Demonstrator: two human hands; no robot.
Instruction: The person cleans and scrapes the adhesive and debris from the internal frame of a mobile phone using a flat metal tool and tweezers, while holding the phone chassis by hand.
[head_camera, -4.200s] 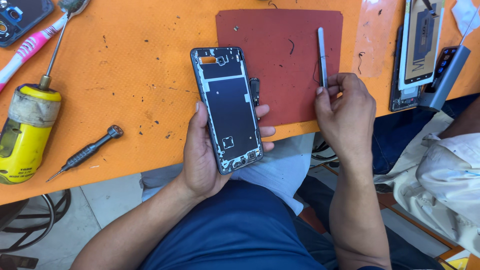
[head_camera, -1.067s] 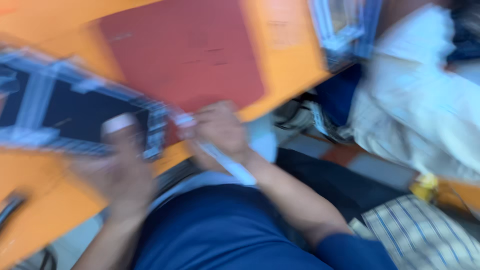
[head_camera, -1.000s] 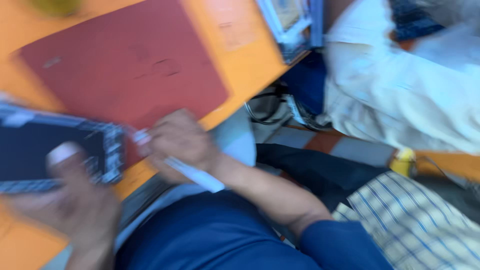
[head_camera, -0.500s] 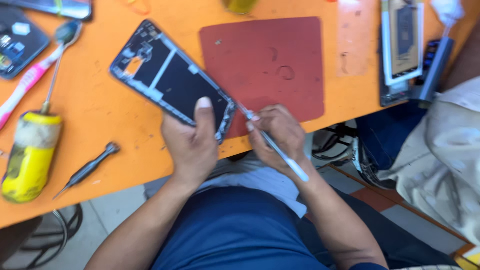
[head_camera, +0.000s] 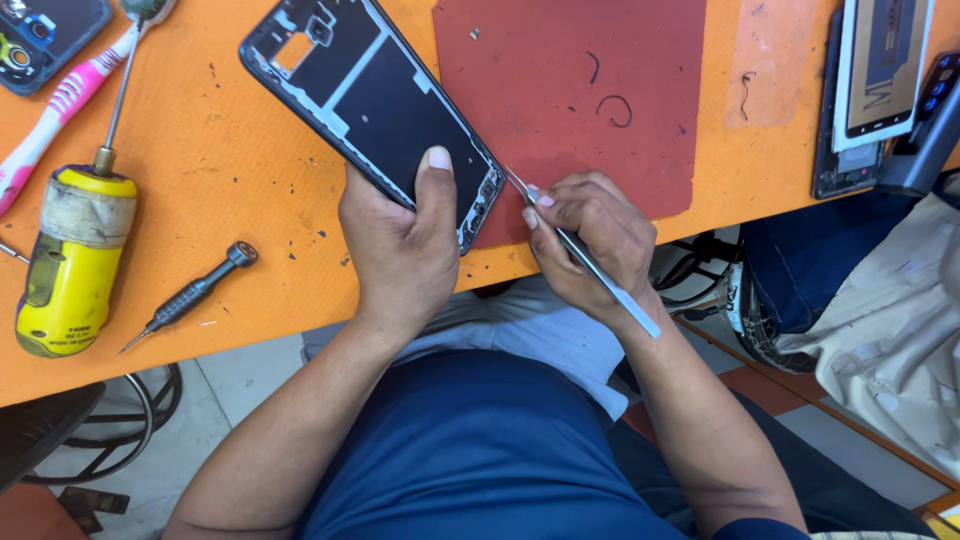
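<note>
My left hand (head_camera: 400, 245) grips the lower end of a black phone frame (head_camera: 365, 95), thumb pressed on its inner face. The frame lies tilted on the orange table (head_camera: 230, 190), its camera cutout end pointing up-left. My right hand (head_camera: 590, 240) holds thin metal tweezers (head_camera: 585, 260) like a pen. Their tip touches the frame's bottom right corner, at the edge of the red work mat (head_camera: 570, 90).
A small black screwdriver (head_camera: 190, 295) and a yellow-handled tool (head_camera: 70, 250) lie at the left, beside a pink toothbrush (head_camera: 55, 110). Another phone with its screen part (head_camera: 870, 80) lies at the right. Someone in light clothing (head_camera: 890, 320) sits at the right.
The frame went from upright in my left hand to lying tilted on the table. My right hand picked up the tweezers from the mat and brought their tip to the frame's lower corner.
</note>
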